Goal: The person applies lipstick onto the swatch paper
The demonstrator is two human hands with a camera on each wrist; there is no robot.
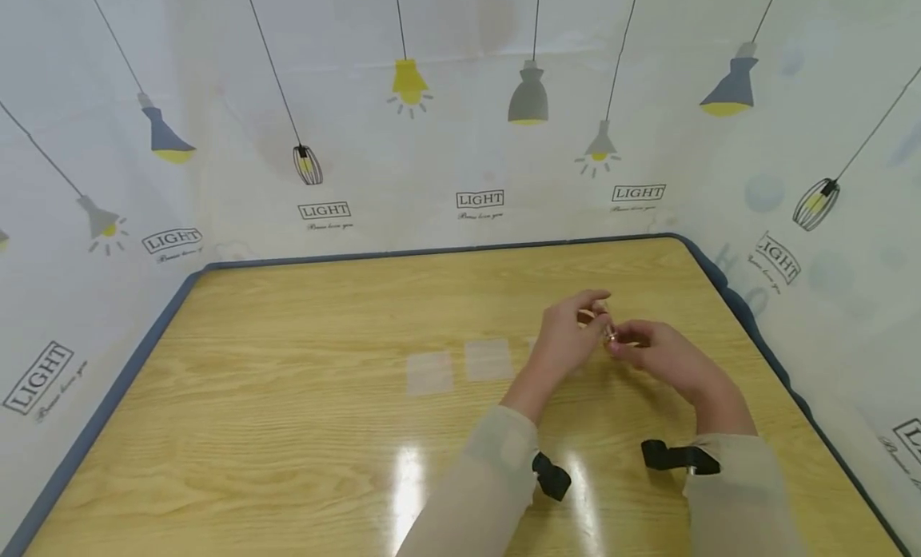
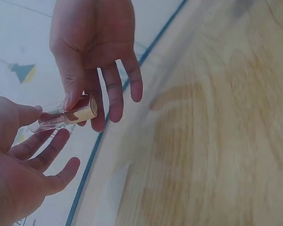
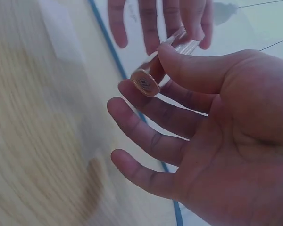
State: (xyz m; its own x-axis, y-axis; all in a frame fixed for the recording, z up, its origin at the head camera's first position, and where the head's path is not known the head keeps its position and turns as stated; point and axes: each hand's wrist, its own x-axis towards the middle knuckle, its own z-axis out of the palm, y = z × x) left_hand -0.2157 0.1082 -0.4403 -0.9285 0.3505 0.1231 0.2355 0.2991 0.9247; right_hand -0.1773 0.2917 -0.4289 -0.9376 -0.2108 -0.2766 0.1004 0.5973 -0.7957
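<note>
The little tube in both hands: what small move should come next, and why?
Perhaps a gentle twist by the right hand while the left hand steadies the little tube: the right pinches its gold end, the left its clear end.

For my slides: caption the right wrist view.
Right hand pinching a small tube by its gold end, left hand holding its clear end.

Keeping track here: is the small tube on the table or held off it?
Off the table: left hand and right hand pinch the small tube between them.
</note>
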